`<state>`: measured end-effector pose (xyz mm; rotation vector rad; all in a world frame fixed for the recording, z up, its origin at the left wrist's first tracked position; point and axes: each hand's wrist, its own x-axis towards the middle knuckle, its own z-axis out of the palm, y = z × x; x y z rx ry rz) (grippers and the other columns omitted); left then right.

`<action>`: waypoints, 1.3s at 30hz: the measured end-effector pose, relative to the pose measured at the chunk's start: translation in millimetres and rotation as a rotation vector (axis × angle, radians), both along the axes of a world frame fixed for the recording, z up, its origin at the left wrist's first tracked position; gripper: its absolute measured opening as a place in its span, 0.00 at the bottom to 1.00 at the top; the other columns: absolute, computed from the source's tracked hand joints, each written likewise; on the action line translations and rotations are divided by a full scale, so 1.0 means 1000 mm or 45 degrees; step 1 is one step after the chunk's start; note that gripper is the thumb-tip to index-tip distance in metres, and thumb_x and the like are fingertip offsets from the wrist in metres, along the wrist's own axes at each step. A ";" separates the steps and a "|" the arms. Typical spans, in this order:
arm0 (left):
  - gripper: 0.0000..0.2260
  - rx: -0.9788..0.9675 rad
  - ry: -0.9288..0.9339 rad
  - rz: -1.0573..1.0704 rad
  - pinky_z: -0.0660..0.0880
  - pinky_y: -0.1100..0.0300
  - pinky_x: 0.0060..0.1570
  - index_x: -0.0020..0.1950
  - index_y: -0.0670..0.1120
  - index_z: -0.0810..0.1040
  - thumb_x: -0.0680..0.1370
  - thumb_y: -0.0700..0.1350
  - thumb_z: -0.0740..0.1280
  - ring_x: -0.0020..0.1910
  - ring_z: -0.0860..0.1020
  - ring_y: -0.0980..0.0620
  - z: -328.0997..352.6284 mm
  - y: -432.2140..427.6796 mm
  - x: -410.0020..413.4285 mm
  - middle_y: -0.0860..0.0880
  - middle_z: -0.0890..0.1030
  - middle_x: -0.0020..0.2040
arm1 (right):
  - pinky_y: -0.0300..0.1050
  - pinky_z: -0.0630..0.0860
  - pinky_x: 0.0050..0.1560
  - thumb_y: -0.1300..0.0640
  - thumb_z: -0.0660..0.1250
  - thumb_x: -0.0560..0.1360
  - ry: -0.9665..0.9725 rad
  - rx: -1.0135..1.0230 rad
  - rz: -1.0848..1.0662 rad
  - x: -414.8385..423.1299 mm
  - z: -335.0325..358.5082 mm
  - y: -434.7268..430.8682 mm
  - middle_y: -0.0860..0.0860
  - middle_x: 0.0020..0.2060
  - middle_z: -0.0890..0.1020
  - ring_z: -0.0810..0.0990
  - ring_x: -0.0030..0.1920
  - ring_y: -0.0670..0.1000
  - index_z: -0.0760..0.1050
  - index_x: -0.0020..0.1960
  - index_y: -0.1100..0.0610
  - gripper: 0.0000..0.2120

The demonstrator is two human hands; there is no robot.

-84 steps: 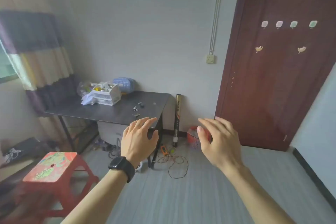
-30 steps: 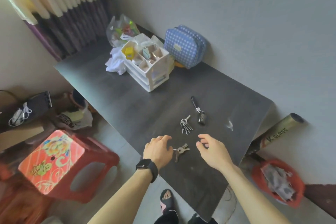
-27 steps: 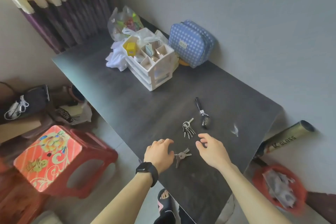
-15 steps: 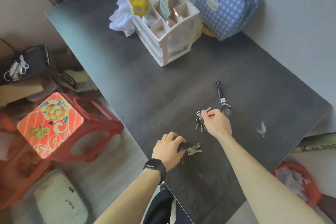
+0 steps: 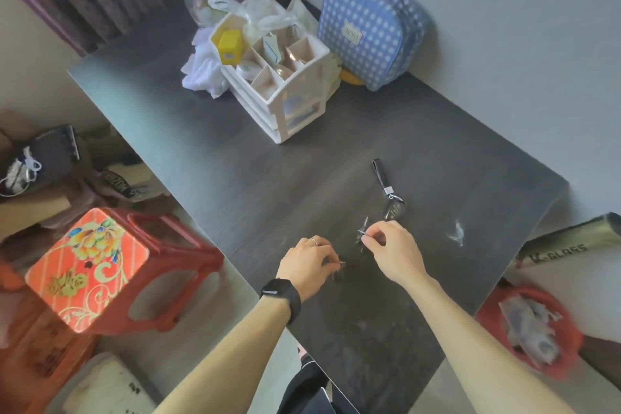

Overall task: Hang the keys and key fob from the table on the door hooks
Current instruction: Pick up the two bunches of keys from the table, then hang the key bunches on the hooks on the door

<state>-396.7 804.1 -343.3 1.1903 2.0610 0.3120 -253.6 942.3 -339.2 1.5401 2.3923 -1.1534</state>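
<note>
My left hand (image 5: 307, 262) is curled down over the small key bunch (image 5: 340, 268) at the near part of the dark table (image 5: 208, 144), fingers closed around it so that only a sliver of metal shows past the knuckles; I read that as a grasp, though the keys look as if they sit on the tabletop rather than lifted. Taking them from above makes sense, since flat keys on a smooth top have to be pinched up.

Just to the right, my right hand (image 5: 391, 247) pinches the second key bunch (image 5: 363, 233) between thumb and forefinger at what seems to be the ring, the blades dangling or splayed below. The bunch is blurred, so I cannot tell whether it has left the surface. Holding by the ring would leave an opening ready for a hook.

Just beyond the right hand lies the key fob (image 5: 394, 210), untouched, its black strap (image 5: 379, 175) stretched away toward the white drawer organizer (image 5: 285, 91). With both hands occupied, I judge it needs a separate pickup or a spare finger through the strap.

The door hooks are out of view, so nothing is hung yet.
</note>
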 end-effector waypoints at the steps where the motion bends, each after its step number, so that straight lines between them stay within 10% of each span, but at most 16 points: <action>1: 0.08 0.031 0.008 -0.004 0.72 0.55 0.53 0.51 0.53 0.84 0.79 0.52 0.66 0.61 0.73 0.50 0.009 0.006 -0.001 0.57 0.77 0.64 | 0.50 0.76 0.49 0.49 0.67 0.78 0.051 0.027 -0.028 0.011 0.010 -0.003 0.46 0.49 0.79 0.78 0.51 0.52 0.79 0.48 0.49 0.04; 18: 0.05 0.518 -0.126 -0.597 0.77 0.52 0.52 0.48 0.59 0.83 0.78 0.55 0.68 0.50 0.78 0.54 0.192 0.138 0.191 0.56 0.82 0.48 | 0.27 0.71 0.43 0.52 0.70 0.77 0.446 0.650 -0.774 0.263 0.193 -0.046 0.41 0.42 0.83 0.80 0.45 0.38 0.80 0.47 0.48 0.01; 29: 0.04 0.808 -0.228 -1.041 0.78 0.53 0.53 0.47 0.58 0.85 0.77 0.52 0.70 0.49 0.81 0.59 0.304 0.154 0.485 0.57 0.84 0.46 | 0.50 0.78 0.47 0.53 0.71 0.76 0.355 1.074 -1.212 0.544 0.284 -0.122 0.42 0.41 0.83 0.82 0.43 0.45 0.81 0.45 0.49 0.01; 35: 0.05 0.985 -0.368 -1.130 0.76 0.61 0.47 0.43 0.59 0.83 0.78 0.51 0.70 0.47 0.81 0.62 0.364 0.135 0.638 0.58 0.86 0.45 | 0.33 0.68 0.52 0.53 0.65 0.79 0.261 1.300 -1.193 0.680 0.341 -0.156 0.38 0.55 0.80 0.75 0.55 0.42 0.75 0.47 0.50 0.03; 39: 0.04 1.060 -0.453 -1.181 0.73 0.66 0.46 0.43 0.58 0.84 0.77 0.52 0.71 0.47 0.82 0.61 0.397 0.133 0.714 0.60 0.87 0.45 | 0.45 0.77 0.41 0.51 0.62 0.81 0.243 1.287 -1.210 0.745 0.370 -0.161 0.44 0.39 0.84 0.82 0.37 0.45 0.71 0.48 0.48 0.04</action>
